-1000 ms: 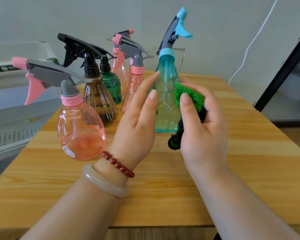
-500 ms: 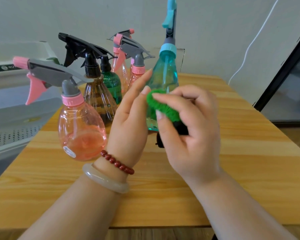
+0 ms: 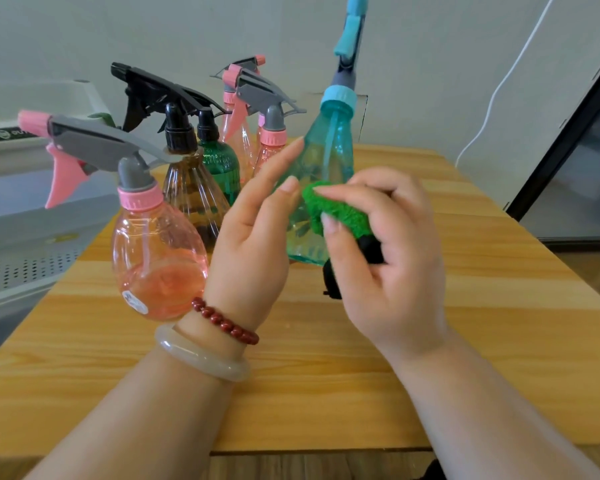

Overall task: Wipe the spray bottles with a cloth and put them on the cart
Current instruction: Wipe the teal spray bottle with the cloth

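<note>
A teal spray bottle with a light-blue trigger stands upright on the wooden table, mid-frame. My left hand steadies its left side with straight fingers. My right hand grips a green cloth with a black part below it and presses it against the bottle's front. A pink bottle with a grey and pink trigger stands nearest on the left. Behind it stand a brown bottle, a green bottle and two more pink bottles.
A grey cart with a perforated shelf stands left of the table. A white cable hangs down the wall at the back right. A dark framed panel leans at the far right.
My right hand moved the green cloth from the bottle's right side across to its front. The bottle turned, so its blue trigger now points away and up. My left hand stayed on its left side.
</note>
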`<act>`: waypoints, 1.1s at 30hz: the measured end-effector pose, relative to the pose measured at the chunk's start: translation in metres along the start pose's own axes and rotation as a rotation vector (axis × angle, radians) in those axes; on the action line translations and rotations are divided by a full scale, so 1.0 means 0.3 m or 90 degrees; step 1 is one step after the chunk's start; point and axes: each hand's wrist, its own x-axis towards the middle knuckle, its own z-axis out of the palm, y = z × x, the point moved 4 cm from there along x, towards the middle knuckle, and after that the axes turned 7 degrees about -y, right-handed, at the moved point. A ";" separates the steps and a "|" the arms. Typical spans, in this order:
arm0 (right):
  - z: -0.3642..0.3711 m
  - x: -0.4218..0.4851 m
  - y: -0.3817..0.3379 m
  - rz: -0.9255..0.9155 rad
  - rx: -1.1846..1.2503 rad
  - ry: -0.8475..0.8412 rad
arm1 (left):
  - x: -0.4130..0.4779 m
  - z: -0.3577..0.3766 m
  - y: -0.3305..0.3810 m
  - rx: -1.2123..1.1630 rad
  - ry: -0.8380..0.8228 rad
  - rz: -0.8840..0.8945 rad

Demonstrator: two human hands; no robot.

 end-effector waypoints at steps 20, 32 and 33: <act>-0.022 -0.014 0.104 0.317 0.279 0.149 | -0.023 0.048 0.015 0.045 -0.068 0.024; 0.007 -0.030 0.037 0.233 0.274 0.077 | -0.009 0.035 -0.003 0.174 -0.044 0.024; 0.005 -0.028 0.048 0.271 0.281 0.081 | -0.008 0.036 -0.003 0.165 -0.032 0.013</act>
